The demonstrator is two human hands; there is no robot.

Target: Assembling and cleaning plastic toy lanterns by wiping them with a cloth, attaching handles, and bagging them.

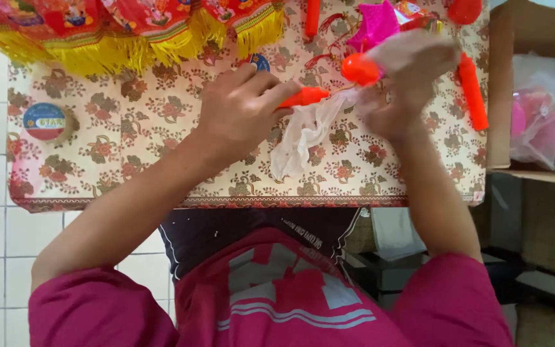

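My left hand point(239, 109) pinches an orange plastic piece point(304, 97) with a pointed end, over the flower-patterned tabletop point(130, 135). My right hand point(409, 83) grips a thin clear plastic bag point(303, 132) whose loose end hangs down onto the cloth. A round orange plastic ball point(360, 68) sits at the bag's mouth between the two hands. The fingers of the right hand are blurred under the plastic.
A roll of tape point(44, 121) lies at the left. Red cloth with yellow fringe point(130, 32) hangs along the far edge. An orange stick point(473, 91) and pink part point(375, 24) lie at the right. A cardboard box with bagged pink items point(544, 115) stands further right.
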